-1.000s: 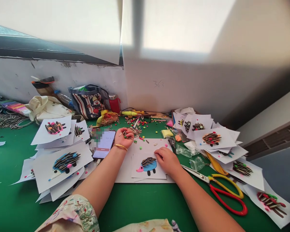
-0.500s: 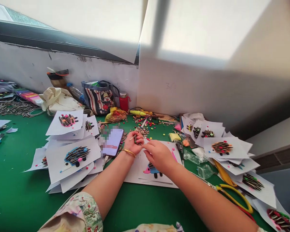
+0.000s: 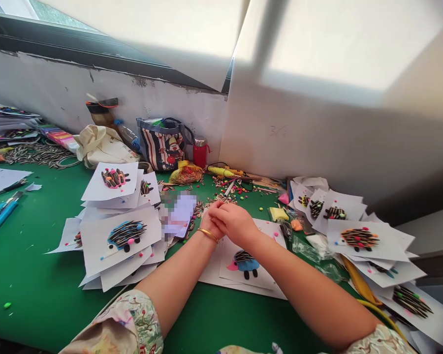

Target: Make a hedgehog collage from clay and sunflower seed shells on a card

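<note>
My left hand, with a gold bangle at the wrist, is cupped above the table, closed around sunflower seeds that showed in its palm a moment ago. Over it lies my right hand, its bent fingers reaching into the left palm; whatever its fingertips hold is hidden. Just below the hands a sheet of paper bears a hedgehog with a blue body, pink snout, black feet and dark seeds for spines. Loose sunflower seeds are scattered beyond the hands.
Stacked hedgehog pictures stand left and right. A phone lies left of my hands; yellow clay and plastic wrappers lie right. A striped bag and red bottle stand by the wall. A blue cutter lies far left.
My right hand has moved left and now covers the left palm, hiding the seeds. The view has shifted slightly, with the table's things now further right.
</note>
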Motion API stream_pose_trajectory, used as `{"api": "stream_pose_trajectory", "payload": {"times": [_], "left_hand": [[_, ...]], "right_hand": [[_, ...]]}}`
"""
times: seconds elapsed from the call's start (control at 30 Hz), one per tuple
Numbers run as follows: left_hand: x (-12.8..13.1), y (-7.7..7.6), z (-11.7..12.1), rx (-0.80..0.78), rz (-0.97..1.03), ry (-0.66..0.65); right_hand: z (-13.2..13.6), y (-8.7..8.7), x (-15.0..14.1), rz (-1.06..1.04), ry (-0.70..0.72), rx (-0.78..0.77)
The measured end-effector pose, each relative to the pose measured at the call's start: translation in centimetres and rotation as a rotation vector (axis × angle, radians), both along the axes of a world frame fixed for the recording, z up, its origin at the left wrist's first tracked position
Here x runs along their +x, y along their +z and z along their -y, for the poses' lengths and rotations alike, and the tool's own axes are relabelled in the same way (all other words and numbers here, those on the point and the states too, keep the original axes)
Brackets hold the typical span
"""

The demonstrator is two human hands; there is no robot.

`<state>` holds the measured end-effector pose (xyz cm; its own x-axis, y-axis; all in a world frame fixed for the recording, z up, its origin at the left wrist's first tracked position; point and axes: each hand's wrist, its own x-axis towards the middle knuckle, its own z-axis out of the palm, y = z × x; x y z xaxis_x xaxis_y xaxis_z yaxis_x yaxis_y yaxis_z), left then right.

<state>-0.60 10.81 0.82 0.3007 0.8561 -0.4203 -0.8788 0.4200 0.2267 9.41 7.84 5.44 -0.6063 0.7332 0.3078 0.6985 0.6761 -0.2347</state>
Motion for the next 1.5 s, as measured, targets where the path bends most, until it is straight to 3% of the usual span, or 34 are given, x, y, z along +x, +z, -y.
{"api": "stream_pose_trajectory", "payload": {"times": [0.1, 0.33, 0.47, 0.7, 0.93, 1.23, 1.5], "left_hand": [[0.0, 0.0, -0.1, -0.034, 0.028, -0.003], [-0.6, 0.1, -1.2, -0.097, 0.074, 0.080], [-0.3, 0.5, -1.0, -0.106, 0.080, 0.067], [0.1, 0.4, -0.6, -0.127, 0.089, 0.059], [-0.1, 0.4, -0.5, -0.127, 0.101, 0.062], [0.1, 0.6, 0.4, -0.127, 0.109, 0.037], [-0.4, 0.9, 1.5, -0.100, 0.154, -0.021]], "right_hand": [[-0.5, -0.1, -0.2, 0.011, -0.064, -0.021], [-1.6, 0.0, 2.1, -0.221, -0.157, -0.078], [-1.0, -0.3, 3.2, -0.140, -0.191, -0.134], [-0.3, -1.2, 2.3, -0.079, -0.272, -0.148], [-0.3, -0.7, 2.5, -0.294, -0.324, -0.301], [0.6, -0.3, 2.4, -0.269, -0.289, -0.320], [-0.1, -0.3, 2.5, -0.369, -0.314, -0.199]]}}
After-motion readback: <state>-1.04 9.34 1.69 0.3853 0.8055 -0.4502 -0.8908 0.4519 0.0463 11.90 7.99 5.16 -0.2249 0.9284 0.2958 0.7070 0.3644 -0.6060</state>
